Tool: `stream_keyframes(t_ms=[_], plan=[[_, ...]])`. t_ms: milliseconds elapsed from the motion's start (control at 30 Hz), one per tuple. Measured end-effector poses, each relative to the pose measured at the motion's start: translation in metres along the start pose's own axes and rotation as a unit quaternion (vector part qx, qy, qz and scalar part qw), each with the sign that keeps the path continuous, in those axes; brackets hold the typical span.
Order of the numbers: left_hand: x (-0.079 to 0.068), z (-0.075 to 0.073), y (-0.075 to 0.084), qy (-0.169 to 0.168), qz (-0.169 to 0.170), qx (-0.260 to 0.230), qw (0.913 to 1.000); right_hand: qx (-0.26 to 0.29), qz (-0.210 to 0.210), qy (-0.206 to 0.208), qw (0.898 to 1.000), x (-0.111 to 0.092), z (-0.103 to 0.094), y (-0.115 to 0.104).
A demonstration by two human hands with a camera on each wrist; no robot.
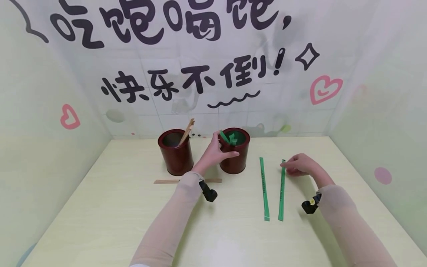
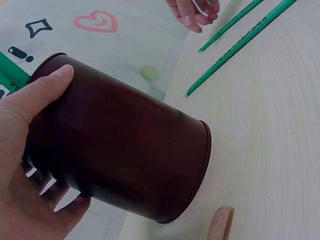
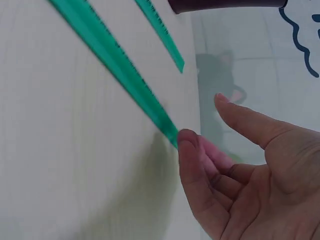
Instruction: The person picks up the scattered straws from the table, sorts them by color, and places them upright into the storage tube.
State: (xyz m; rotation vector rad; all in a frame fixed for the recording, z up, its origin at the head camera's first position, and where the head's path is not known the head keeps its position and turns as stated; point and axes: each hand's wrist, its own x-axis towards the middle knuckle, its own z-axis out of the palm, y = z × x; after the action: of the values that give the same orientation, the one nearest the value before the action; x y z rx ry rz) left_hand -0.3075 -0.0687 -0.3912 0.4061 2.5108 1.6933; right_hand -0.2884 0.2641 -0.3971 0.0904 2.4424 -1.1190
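My left hand (image 1: 213, 154) grips a dark red cylindrical canister (image 1: 233, 163), thumb along its near side and fingers round the other in the left wrist view. Green strips (image 1: 232, 139) poke up inside its mouth. On the table to the right lie two long narrow green printed sleeves, a left one (image 1: 264, 185) and a right one (image 1: 282, 193), roughly side by side. At the far end of the right sleeve is my right hand (image 3: 250, 185). Its fingertips touch that end, while the thumb stands apart in the right wrist view.
A second dark red canister (image 1: 176, 159) stands to the left, with light-brown narrow sticks (image 1: 186, 132) leaning in it. Another light-brown stick (image 1: 166, 181) lies crosswise in front, partly covered by my left arm. A printed wall sheet (image 1: 180, 107) rises behind the table (image 1: 110, 207).
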Motion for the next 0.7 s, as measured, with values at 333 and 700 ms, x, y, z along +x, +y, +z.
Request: stream_keyframes(t_ms=[333, 700], plan=[[0.001, 0.0, -0.001, -0.002, 0.003, 0.001, 1.0, -0.027, 0.052, -0.016, 0.998, 0.005, 0.014, 0.0], [0.002, 0.0, -0.004, -0.001, 0.003, 0.003, 1.0, -0.036, 0.032, -0.006, 0.999, 0.007, 0.018, -0.002]])
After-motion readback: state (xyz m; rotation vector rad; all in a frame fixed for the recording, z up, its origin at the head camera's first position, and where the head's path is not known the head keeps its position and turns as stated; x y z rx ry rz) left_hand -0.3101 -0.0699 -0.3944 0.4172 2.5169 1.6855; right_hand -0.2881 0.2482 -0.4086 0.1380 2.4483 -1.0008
